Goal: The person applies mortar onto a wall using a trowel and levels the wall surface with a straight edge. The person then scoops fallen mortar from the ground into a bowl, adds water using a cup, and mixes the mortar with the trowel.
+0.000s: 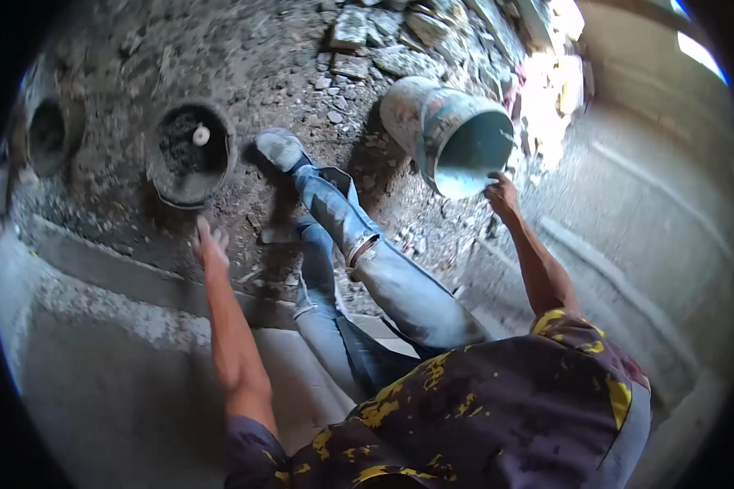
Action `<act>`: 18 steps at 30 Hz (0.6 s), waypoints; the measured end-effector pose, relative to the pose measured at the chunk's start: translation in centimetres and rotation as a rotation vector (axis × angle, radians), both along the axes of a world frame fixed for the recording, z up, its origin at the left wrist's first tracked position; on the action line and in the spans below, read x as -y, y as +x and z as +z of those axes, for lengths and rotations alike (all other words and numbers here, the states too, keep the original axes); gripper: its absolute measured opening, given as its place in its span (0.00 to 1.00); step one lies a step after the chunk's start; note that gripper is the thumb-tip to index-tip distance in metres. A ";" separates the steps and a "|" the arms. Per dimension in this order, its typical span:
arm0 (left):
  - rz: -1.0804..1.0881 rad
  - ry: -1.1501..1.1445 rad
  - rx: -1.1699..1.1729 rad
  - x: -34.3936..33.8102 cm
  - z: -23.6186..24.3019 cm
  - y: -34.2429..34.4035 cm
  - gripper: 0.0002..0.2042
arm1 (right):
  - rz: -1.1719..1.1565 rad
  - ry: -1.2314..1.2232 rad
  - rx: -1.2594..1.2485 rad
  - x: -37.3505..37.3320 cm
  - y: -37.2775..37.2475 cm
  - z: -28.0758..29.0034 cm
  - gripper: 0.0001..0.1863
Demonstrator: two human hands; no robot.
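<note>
My right hand (502, 194) is closed on the rim of a paint-stained, pale bucket (439, 114). The bucket is tipped on its side, its mouth turned toward me, and its light blue inside shows no load. My left hand (210, 243) reaches forward with its fingers apart and holds nothing. Just beyond its fingertips stands a dark round bucket (232, 155) with grey, crumbly material inside. On that material lies a small, round, whitish thing (201, 135) whose kind I cannot make out.
Another round container (72, 134) stands at the far left. Broken bricks and rubble (383, 37) are heaped at the back. Loose stones cover the rough ground around my shoes (280, 150). Low concrete ledges (114, 261) run along the left and right.
</note>
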State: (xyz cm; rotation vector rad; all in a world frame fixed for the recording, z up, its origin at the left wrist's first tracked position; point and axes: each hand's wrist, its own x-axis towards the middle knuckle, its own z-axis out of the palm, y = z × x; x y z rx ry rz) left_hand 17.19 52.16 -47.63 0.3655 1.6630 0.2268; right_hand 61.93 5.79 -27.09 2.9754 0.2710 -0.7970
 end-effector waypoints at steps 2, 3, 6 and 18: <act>-0.245 0.098 -0.070 2.1 2.9 -7.3 0.16 | 0.125 0.250 0.078 0.9 -3.4 -4.4 0.16; -0.415 0.114 -0.083 5.2 6.6 -5.9 0.16 | 0.019 0.109 0.009 1.2 -3.3 -4.4 0.15; -0.800 0.003 -0.247 9.0 11.7 -12.8 0.13 | -0.046 0.178 0.038 -1.9 -2.9 -7.0 0.11; -1.226 0.406 -0.531 32.5 16.8 -0.6 0.25 | -0.139 -0.123 -0.284 1.5 0.3 -33.2 0.15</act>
